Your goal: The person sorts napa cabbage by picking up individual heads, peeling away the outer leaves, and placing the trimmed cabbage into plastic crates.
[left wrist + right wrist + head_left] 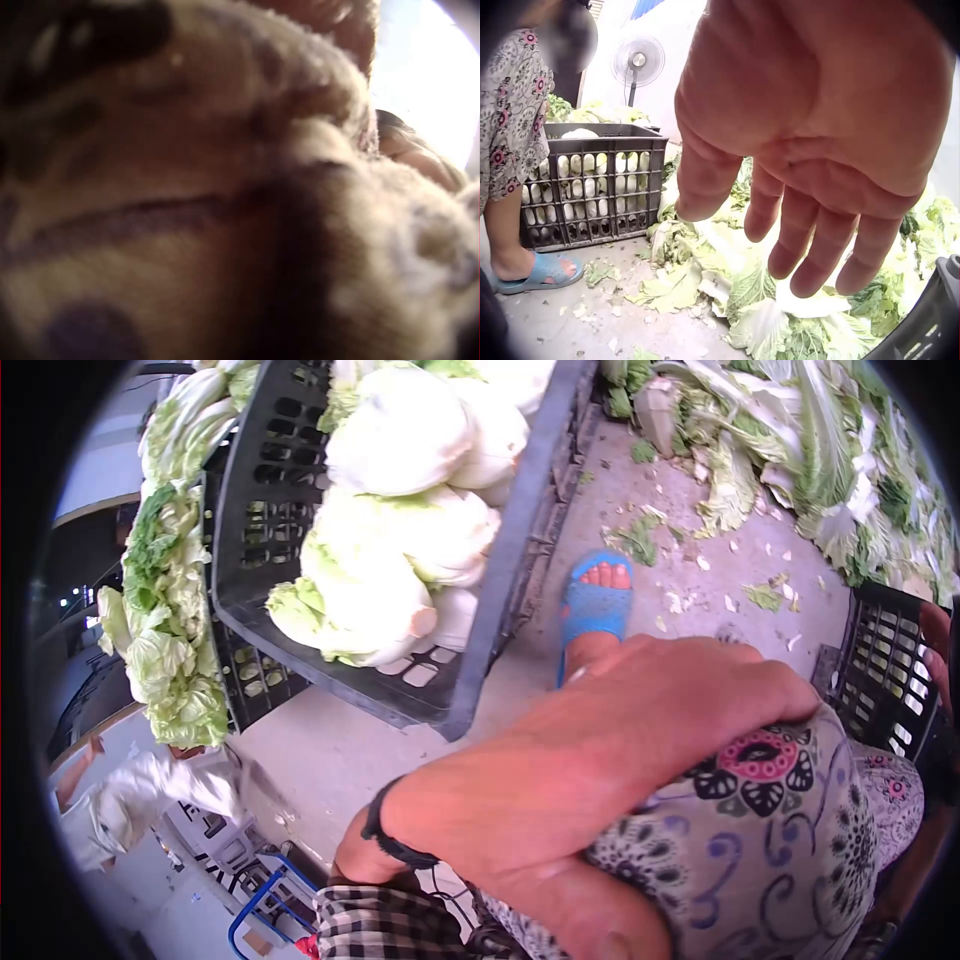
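My left hand [620, 720], with a dark strap at its wrist, rests on a knee in patterned trousers [750, 840], fingers relaxed across the cloth. Only blurred fabric [150, 277] fills most of the left wrist view. My right hand [810, 112] hangs palm toward its camera, fingers loosely extended downward and holding nothing. Behind those fingers lie loose cabbage leaves [761, 330]. Nearest the left hand in the head view stands a black plastic crate [465, 680] with several trimmed napa cabbages [400, 435] in it.
A heap of leaves [820, 450] covers the floor at the far right. Beside it is another black crate [885, 670]. A foot in a blue slipper [597, 605] stands between them and the cabbage crate. More cabbages [170, 650] line the left; a fan [637, 61] stands by the wall.
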`<control>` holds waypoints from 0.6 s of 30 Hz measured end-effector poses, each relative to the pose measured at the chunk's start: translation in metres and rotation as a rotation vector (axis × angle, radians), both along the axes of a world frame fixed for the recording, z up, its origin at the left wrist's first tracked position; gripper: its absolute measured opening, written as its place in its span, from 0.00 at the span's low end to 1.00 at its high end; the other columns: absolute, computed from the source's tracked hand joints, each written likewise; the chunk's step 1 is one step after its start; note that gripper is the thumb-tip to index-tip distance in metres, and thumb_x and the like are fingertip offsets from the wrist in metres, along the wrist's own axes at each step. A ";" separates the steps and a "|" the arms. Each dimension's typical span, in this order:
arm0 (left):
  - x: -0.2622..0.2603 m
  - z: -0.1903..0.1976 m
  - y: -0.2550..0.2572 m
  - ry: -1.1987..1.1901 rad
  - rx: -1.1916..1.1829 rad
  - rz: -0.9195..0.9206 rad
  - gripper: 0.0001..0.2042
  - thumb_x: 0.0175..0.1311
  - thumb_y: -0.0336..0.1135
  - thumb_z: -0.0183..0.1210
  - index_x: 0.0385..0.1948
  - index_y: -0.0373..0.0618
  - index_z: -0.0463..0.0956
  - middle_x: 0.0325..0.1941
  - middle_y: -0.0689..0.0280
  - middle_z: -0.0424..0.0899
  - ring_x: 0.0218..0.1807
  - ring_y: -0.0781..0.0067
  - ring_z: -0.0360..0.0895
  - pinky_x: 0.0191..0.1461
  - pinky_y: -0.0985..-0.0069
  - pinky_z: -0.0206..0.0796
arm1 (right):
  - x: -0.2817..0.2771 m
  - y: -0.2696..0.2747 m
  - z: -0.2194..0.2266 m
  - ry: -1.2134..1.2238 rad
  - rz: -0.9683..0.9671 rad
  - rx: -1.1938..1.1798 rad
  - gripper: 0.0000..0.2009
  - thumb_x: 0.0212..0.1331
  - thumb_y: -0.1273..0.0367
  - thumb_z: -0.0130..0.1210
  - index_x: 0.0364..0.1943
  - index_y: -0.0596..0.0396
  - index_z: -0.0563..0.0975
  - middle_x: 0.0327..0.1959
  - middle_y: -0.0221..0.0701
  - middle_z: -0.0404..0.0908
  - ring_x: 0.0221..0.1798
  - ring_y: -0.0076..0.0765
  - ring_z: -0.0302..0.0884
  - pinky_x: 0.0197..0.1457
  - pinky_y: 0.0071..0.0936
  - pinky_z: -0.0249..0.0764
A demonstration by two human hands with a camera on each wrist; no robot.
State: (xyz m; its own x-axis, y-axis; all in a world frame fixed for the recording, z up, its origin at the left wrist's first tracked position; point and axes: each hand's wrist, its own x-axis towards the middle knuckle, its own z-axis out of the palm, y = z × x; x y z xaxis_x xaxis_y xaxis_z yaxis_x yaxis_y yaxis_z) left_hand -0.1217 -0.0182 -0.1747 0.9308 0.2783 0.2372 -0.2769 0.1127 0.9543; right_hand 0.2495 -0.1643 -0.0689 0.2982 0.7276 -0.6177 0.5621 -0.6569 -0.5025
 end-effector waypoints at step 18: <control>-0.042 0.069 0.031 0.468 -0.296 0.012 0.52 0.41 0.76 0.56 0.59 0.34 0.65 0.62 0.54 0.67 0.66 0.60 0.63 0.69 0.67 0.50 | 0.021 -0.016 -0.012 -0.214 0.092 0.167 0.33 0.57 0.51 0.58 0.62 0.55 0.66 0.58 0.39 0.71 0.63 0.40 0.65 0.66 0.36 0.60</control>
